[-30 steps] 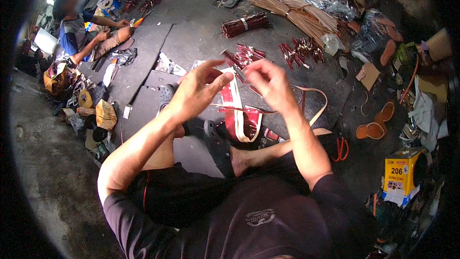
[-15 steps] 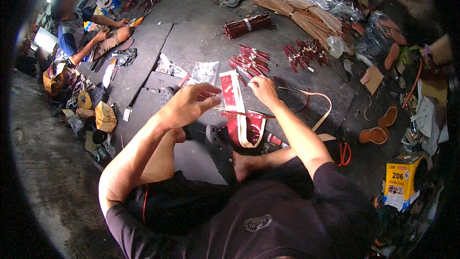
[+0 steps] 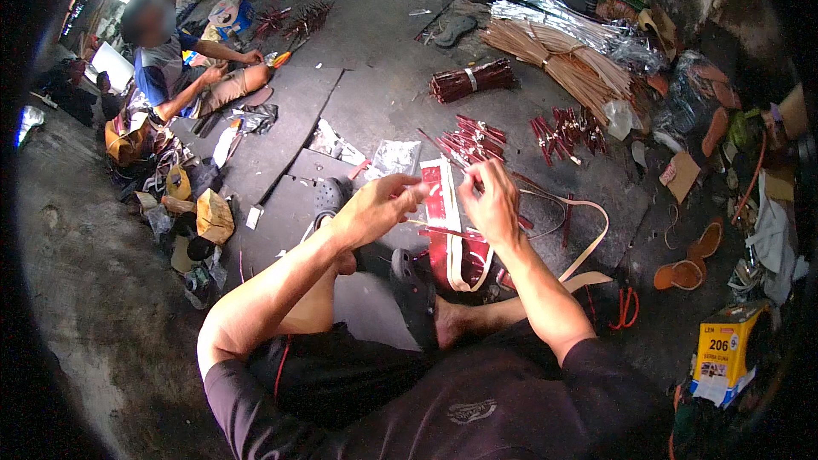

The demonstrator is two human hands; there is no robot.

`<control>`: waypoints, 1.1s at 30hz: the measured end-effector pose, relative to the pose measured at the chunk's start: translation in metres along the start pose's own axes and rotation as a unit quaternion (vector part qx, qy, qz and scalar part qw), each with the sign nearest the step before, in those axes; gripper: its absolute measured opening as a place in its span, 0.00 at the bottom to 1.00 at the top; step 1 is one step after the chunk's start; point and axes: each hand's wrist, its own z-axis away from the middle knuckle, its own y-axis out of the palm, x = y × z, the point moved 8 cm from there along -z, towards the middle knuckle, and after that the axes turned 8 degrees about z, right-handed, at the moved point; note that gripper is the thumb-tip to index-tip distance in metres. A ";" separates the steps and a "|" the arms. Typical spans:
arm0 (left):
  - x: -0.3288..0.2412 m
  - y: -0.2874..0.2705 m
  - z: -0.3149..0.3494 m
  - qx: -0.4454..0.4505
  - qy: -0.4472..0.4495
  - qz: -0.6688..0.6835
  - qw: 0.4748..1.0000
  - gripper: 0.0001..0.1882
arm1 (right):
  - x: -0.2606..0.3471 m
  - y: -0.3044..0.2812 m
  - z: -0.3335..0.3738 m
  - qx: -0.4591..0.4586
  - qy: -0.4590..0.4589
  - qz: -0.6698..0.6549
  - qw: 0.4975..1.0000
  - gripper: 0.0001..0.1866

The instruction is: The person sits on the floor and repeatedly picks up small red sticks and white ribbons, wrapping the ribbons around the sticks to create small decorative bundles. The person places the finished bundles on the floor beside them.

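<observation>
Red strap (image 3: 450,232), thin and glossy, pinched between both hands above the dark floor.
Left hand (image 3: 375,209) grips one end, right hand (image 3: 490,200) the other; loose red strips (image 3: 477,138) lie scattered just beyond.

The strap piece (image 3: 443,213) at centre is red with white edges. Loose strips (image 3: 562,129) at upper right are dark red. The floor (image 3: 375,94) is dark grey. The can (image 3: 722,356) at lower right is yellow.
</observation>
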 end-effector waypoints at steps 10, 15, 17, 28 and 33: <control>-0.072 0.013 0.025 -0.032 0.145 0.280 0.948 0.13 | 0.094 -0.102 -0.025 -0.033 -0.034 -0.124 0.991 0.15; -0.090 0.027 0.038 -0.016 0.162 0.250 0.955 0.15 | 0.087 -0.103 -0.025 -0.003 0.004 -0.178 0.984 0.11; -0.092 0.027 0.040 -0.023 0.167 0.226 0.959 0.16 | 0.088 -0.107 -0.027 -0.009 -0.010 -0.159 0.987 0.11; -0.089 0.025 0.046 -0.073 0.201 0.154 0.965 0.12 | 0.098 -0.100 -0.030 -0.010 -0.024 -0.098 0.995 0.12; -0.102 0.022 0.056 -0.108 0.236 0.026 0.965 0.11 | 0.097 -0.096 -0.027 -0.013 -0.013 -0.112 0.994 0.12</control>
